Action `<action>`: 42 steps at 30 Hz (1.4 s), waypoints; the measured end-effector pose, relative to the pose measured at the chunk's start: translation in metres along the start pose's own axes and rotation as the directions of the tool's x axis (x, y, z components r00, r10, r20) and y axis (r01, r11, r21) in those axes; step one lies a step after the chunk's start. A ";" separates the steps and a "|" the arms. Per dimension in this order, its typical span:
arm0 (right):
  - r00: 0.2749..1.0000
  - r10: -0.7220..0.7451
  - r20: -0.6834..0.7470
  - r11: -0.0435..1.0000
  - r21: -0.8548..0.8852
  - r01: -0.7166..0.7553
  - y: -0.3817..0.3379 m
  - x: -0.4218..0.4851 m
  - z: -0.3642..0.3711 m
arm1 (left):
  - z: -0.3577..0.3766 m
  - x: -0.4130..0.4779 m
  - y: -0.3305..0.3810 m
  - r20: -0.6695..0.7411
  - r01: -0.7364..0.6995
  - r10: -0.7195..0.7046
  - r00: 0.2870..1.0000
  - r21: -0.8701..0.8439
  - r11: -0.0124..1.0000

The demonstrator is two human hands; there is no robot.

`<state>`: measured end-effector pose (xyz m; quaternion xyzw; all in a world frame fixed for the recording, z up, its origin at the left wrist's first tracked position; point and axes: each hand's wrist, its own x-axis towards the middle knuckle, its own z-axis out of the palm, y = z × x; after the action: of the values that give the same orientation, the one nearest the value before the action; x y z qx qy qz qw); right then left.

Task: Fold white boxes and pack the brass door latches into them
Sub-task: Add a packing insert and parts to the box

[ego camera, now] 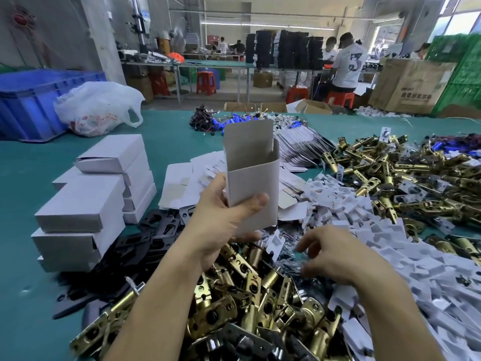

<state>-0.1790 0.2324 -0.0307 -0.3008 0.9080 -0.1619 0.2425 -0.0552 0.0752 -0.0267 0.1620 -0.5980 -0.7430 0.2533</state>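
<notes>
- left hand (223, 225) grips upright box (252, 175), top flap open, above latches (250, 295).
- right hand (335, 256), fingers loosely curled and empty, hovers over latches beside white inserts (364, 230).
- closed boxes (83, 204) stacked at left.

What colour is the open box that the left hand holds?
The box is white, greyish in shade; the head view shows it.
</notes>
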 end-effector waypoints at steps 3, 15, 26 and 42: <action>1.000 0.019 -0.001 0.999 -0.045 -0.019 -0.001 -0.001 0.001 | -0.001 0.000 -0.001 0.045 0.008 -0.008 0.999 0.004 1.000; 0.967 -0.068 -0.245 0.998 -0.035 0.061 0.009 0.000 -0.009 | -0.004 0.002 -0.008 0.054 0.046 -0.050 0.997 0.087 0.995; 0.527 -0.231 -0.818 0.576 0.321 0.751 -0.016 -0.043 -0.040 | -0.006 -0.002 -0.005 0.197 0.095 -0.144 0.970 0.242 0.966; 0.499 -0.479 -0.722 0.746 -0.035 0.665 -0.024 -0.041 -0.028 | 0.000 -0.007 -0.004 0.330 0.063 -0.159 0.930 0.282 0.957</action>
<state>-0.1541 0.2432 0.0174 -0.4701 0.7478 -0.4452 -0.1471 -0.0496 0.0799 -0.0308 0.0938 -0.7177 -0.6858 0.0762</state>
